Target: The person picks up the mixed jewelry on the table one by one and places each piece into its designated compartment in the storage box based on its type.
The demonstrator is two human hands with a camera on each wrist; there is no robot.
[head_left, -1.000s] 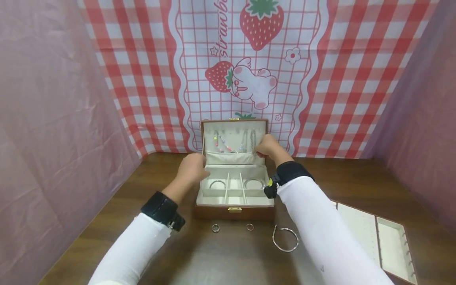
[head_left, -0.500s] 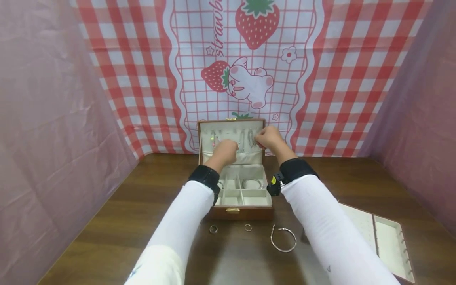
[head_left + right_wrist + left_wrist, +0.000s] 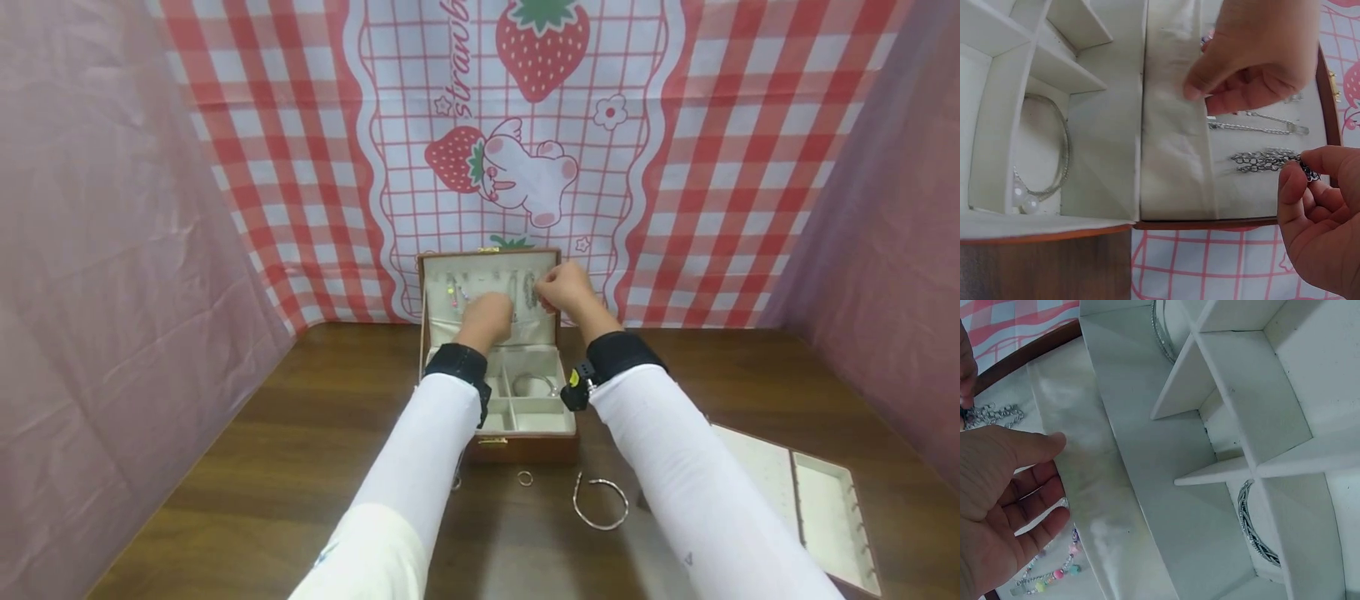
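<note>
My head view looks forward and down over the counter (image 3: 300, 433) from well back. Both wrist views sit close above the open jewellery box (image 3: 497, 350), sharing its cream lid pocket (image 3: 1094, 506) with the head view.

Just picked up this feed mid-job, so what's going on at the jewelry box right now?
A person is working at the raised lid of an open jewelry box on a wooden table. The right hand pinches the end of a silver chain hanging inside the lid. The left hand rests its thumb on the lid's fabric pocket, fingers relaxed. A beaded necklace also hangs there. Bangles sit in the compartments; a ring and a bangle lie on the table in front.
</note>
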